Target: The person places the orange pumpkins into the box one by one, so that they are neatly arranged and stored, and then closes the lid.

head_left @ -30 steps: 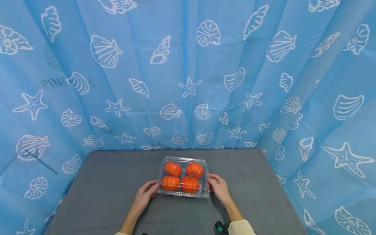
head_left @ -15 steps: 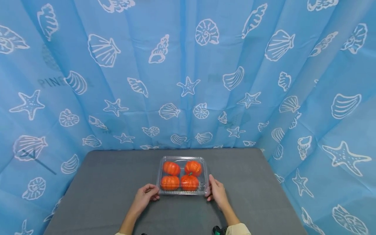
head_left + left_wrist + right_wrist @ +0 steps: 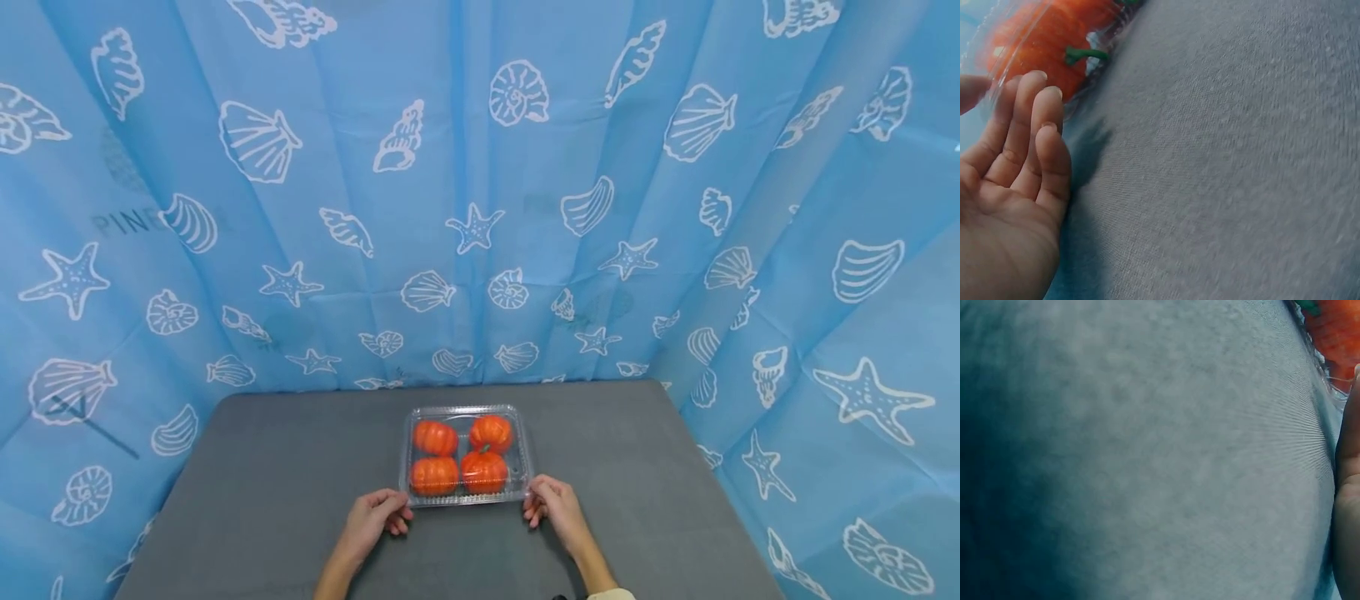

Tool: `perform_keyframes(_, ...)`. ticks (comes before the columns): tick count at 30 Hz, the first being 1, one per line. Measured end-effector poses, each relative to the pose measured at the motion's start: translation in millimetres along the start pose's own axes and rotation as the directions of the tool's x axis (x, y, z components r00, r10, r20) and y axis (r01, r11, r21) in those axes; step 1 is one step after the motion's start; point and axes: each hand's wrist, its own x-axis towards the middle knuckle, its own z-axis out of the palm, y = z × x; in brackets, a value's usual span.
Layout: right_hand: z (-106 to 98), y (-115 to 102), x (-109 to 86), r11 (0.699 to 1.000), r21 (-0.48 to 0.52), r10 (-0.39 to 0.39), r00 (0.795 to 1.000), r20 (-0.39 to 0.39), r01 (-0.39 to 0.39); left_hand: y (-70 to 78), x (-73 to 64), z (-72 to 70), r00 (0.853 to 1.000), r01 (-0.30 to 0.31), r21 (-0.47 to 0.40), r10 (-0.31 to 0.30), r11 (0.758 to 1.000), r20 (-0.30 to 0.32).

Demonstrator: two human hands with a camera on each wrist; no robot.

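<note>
A clear plastic clamshell container [image 3: 467,501] lies on the grey table with several small orange pumpkins [image 3: 484,472] inside. Green stems show on some pumpkins. At its front left corner, my left hand [image 3: 375,518] pinches the rim between thumb and index finger; the left wrist view shows the other fingers [image 3: 1047,144] loosely bent below the rim. My right hand [image 3: 556,510] holds the front right corner, thumb and fingertips at the rim. In the right wrist view only part of this hand [image 3: 1349,481] appears at the right edge, beside the container.
The grey cloth-covered table [image 3: 300,467] extends to both sides and in front of the container. Behind it and along both sides hangs a blue curtain [image 3: 465,183] with white shell and starfish prints.
Both hands have slid toward the near corners of the container. The right index finger, straight along the side half a second ago, is now bent at the corner. The head view has shifted slightly.
</note>
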Motion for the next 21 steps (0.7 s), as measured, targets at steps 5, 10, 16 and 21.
perform_keyframes(5,0.8,0.5,-0.4,1.0,-0.002,0.032,0.999,0.007,-0.032,-3.9,0.2,6.0,0.999,0.004,-0.031,-0.005,1.0,-0.051)
perform_keyframes(10,2.2,0.4,0.0,0.999,0.019,0.049,0.999,-0.005,-0.049,-6.0,4.7,8.3,0.995,0.02,-0.027,-0.022,0.999,-0.102)
perform_keyframes(16,3.5,-0.7,-0.3,0.997,0.033,0.068,0.997,-0.033,-0.067,-6.5,4.2,9.4,0.991,0.001,-0.027,-0.004,1.0,-0.133)
perform_keyframes(21,4.3,-2.1,-1.2,0.997,0.038,0.071,0.997,-0.037,-0.07,-6.2,3.2,11.4,0.99,-0.032,-0.037,0.026,0.999,-0.14)
